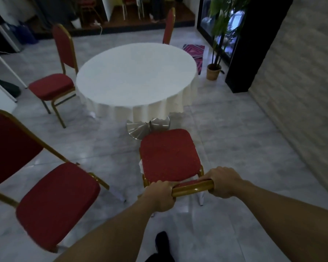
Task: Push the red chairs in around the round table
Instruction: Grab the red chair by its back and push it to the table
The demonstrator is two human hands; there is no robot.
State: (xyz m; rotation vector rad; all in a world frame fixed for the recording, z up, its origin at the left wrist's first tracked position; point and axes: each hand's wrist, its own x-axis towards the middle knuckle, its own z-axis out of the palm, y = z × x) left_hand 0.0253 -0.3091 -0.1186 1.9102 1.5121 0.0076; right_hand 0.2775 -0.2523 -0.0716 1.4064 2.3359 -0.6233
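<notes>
Your left hand (160, 196) and right hand (222, 183) were both clamped on the gold top rail of the near red chair (169, 155), its seat pointing at the round table (136, 76) but not yet under the white cloth; a second red chair (51, 201) stood near left, well apart; a third (52, 86) sat just beside the table's left edge; a fourth (169, 25) rose behind the far rim.

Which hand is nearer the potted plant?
Right. The right hand grips the right end of the held chair's top rail, on the side of the potted plant; the left hand grips the rail's left end, farther away.
</notes>
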